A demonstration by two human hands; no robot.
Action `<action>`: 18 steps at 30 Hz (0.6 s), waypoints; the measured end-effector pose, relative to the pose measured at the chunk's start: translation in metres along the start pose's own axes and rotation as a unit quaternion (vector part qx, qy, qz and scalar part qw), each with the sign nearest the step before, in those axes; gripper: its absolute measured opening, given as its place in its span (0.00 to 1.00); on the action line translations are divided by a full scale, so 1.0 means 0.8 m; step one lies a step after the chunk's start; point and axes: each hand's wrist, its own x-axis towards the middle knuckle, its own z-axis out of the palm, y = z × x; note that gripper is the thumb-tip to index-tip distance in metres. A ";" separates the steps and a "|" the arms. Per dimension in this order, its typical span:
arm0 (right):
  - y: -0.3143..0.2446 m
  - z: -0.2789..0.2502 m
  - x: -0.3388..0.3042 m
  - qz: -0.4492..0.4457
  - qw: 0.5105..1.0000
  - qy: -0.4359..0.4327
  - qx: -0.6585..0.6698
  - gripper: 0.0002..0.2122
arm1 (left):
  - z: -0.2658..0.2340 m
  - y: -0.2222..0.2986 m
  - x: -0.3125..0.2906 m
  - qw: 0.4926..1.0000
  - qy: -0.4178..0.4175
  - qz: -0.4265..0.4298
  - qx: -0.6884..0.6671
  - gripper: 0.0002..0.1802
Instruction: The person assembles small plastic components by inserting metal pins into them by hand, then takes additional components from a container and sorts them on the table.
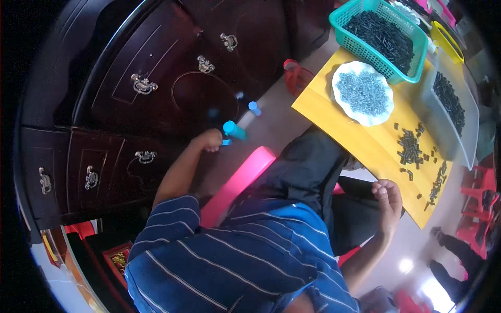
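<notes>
A dark carved wooden cabinet (156,88) fills the left of the tilted view, beside a pale floor (276,125) and a yellow counter (365,141). The left hand (207,140) reaches down low with its grip closed on a small blue piece just beside a teal plastic cylinder (234,130) on the floor; its long axis runs from upper left to lower right. A steady, gentle pull along that axis seems wise. The right hand (387,195) hovers at the counter edge, fingers loosely curled together, holding nothing I can make out.
</notes>
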 end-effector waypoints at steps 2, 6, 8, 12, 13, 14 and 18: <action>-0.003 -0.001 0.001 0.002 1.000 0.000 0.001 0.08 | 0.016 -0.002 0.010 0.997 -0.040 0.025 -0.068 0.13; -0.003 -0.002 0.005 0.018 1.000 0.016 0.007 0.09 | 0.039 0.034 0.032 0.981 0.011 0.099 -0.163 0.09; -0.008 0.001 0.006 0.029 0.999 0.016 0.007 0.08 | 0.032 0.072 0.055 0.964 0.034 0.168 -0.203 0.09; 0.005 -0.004 0.014 0.040 0.998 0.012 0.052 0.07 | -0.004 0.174 0.094 0.905 0.041 0.186 -0.379 0.10; 0.016 -0.010 0.015 0.039 0.998 0.019 0.049 0.07 | -0.017 0.215 0.100 0.910 0.067 0.200 -0.357 0.10; 0.027 -0.017 0.015 0.036 0.997 0.027 0.062 0.08 | -0.031 0.253 0.103 0.913 0.095 0.212 -0.336 0.10; 0.032 -0.020 0.015 0.033 0.991 0.060 0.115 0.09 | -0.078 0.353 0.132 0.895 0.170 0.301 -0.283 0.09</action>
